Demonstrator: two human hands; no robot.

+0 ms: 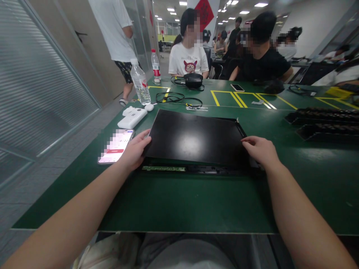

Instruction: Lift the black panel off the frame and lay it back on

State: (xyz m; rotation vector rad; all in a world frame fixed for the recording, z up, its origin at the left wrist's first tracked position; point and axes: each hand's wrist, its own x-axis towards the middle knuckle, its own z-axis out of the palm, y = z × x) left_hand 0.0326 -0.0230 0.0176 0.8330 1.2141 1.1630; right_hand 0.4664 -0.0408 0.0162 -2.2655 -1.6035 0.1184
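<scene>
A flat black screen panel (171, 129) with a glossy patch of reflected light lies slightly askew over a black frame (217, 170). Along the near side of the frame, a narrow green circuit board (164, 169) shows below the panel's edge. My left hand (136, 150) is closed on the panel's left edge, thumb on top and fingers partly hidden underneath. At the right edge, my right hand (261, 151) pinches the panel's border close to the frame; its lower fingers are partly hidden. Much of the frame's inside is covered by the panel.
Left of the panel are a lit phone (116, 146), a white device (132, 118) and a water bottle (140, 84). Black cables (174, 98) lie behind it. Dark slatted parts (328, 127) sit on the green table (196, 209) at right. People (189, 48) sit across the table.
</scene>
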